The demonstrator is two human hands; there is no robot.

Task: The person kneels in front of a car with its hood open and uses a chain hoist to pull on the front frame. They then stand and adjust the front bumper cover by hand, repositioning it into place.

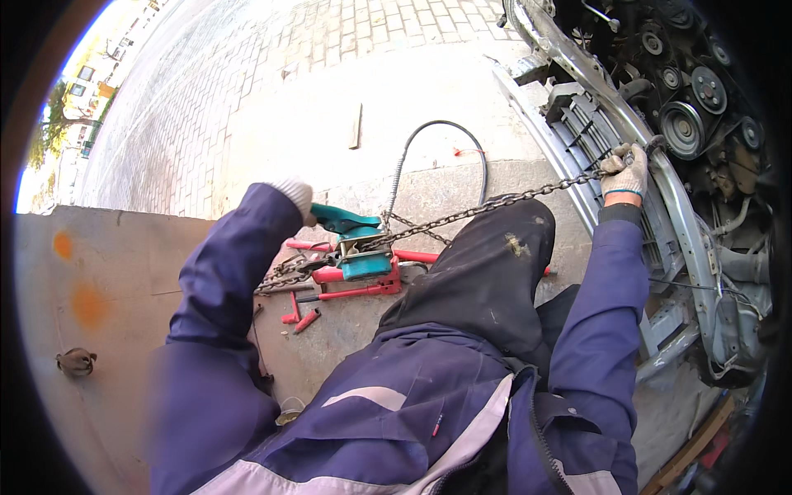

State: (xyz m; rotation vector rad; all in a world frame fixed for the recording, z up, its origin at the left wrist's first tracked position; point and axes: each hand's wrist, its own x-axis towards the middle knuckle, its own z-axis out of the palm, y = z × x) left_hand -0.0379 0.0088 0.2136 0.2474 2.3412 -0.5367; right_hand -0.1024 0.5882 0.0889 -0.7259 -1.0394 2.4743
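My left hand (295, 196), in a white glove, is closed at the end of the teal lever handle (342, 219) of a chain hoist; my sleeve hides part of the fingers. The teal hoist body (365, 265) hangs above the ground in front of my black-trousered knee. From it a steel chain (505, 200) slants up to the right, stretched nearly straight over the knee. My right hand (624, 172), also gloved, is wrapped around that chain beside the metal front crossbar (678, 206) of a vehicle. More chain (272, 280) bunches left of the hoist.
Red-painted metal tools (363, 290) lie under and around the hoist. A black hose (445, 124) loops beyond it, near a wood strip (355, 126). Engine pulleys (683, 129) sit exposed at right. A rusty metal plate (124, 289) with orange spots stands at left.
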